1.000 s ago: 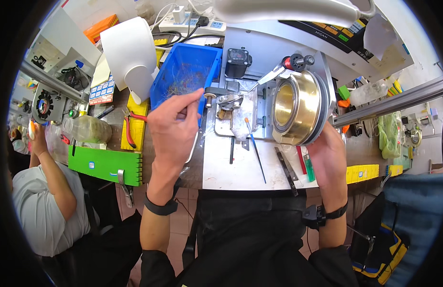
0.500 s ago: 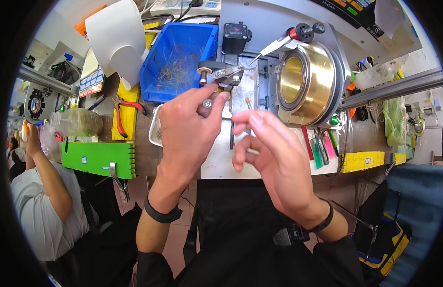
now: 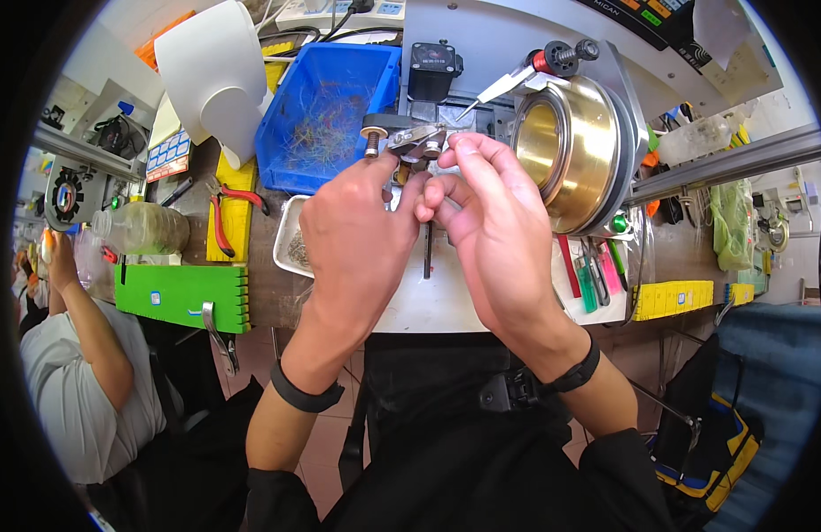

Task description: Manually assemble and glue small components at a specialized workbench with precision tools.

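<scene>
My left hand [image 3: 353,235] is at a metal clamp fixture [image 3: 417,137], index finger and thumb drawn together at its underside. What they pinch, if anything, is hidden. Close beside it, my right hand [image 3: 490,208] has its fingers curled in, fingertips at the fixture's right side. Anything between those fingers is too small to make out. A dark thin rod [image 3: 427,253] points down below the fingertips. Right of the hands sits a large brass ring [image 3: 588,151] on a machine, and a white pointed tool [image 3: 503,86] slants down toward the fixture.
A blue bin [image 3: 282,133] holds thin wire clippings; a white dish [image 3: 290,257] stands below it. Red-handled pliers [image 3: 219,222] lie on a yellow strip at left. Small hand tools [image 3: 592,275] lie at right. Another person's arm [image 3: 95,328] is at far left.
My right hand has moved up to the fixture and its fingers have drawn in. My left hand stays there, shifted slightly down. The dark rod shows more fully.
</scene>
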Demonstrator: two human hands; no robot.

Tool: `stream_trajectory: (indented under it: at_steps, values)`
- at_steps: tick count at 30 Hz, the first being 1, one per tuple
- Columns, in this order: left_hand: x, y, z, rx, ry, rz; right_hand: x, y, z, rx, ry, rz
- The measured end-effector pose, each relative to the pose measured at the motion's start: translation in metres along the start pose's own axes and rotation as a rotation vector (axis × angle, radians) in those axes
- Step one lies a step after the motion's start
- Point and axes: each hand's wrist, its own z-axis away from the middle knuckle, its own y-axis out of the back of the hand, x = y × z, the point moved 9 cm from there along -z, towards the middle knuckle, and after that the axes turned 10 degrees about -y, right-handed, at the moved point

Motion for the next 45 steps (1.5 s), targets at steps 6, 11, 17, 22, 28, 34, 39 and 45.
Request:
stream_trajectory:
  at_steps: [6, 11, 17, 22, 28, 34, 39, 45]
  values:
    - [0.013, 0.002, -0.003, -0.003, -0.136, -0.205, 0.001, 0.001, -0.006, -0.014, 0.008, -0.04]
    - [0.011, 0.002, -0.005, -0.018, -0.132, -0.174, 0.0, -0.001, -0.008, 0.0, 0.019, -0.04]
    - [0.008, 0.001, -0.008, -0.023, -0.048, -0.043, -0.002, -0.003, -0.008, 0.026, 0.046, -0.03]
    - [0.007, -0.001, -0.006, 0.032, -0.031, 0.009, -0.005, -0.003, -0.013, -0.004, 0.099, -0.009]
    - [0.013, 0.006, -0.005, 0.173, -0.1, 0.028, -0.006, -0.002, -0.018, -0.019, 0.081, -0.01]
    - [0.009, 0.004, -0.007, 0.131, -0.034, 0.032, -0.007, -0.003, -0.02, -0.038, 0.057, -0.02]
    - [0.002, -0.001, -0.007, 0.11, 0.056, 0.18, -0.008, -0.002, -0.02, -0.023, 0.053, -0.025]
    - [0.004, 0.0, -0.007, 0.099, -0.016, 0.044, -0.009, -0.002, -0.02, -0.013, 0.04, -0.019]
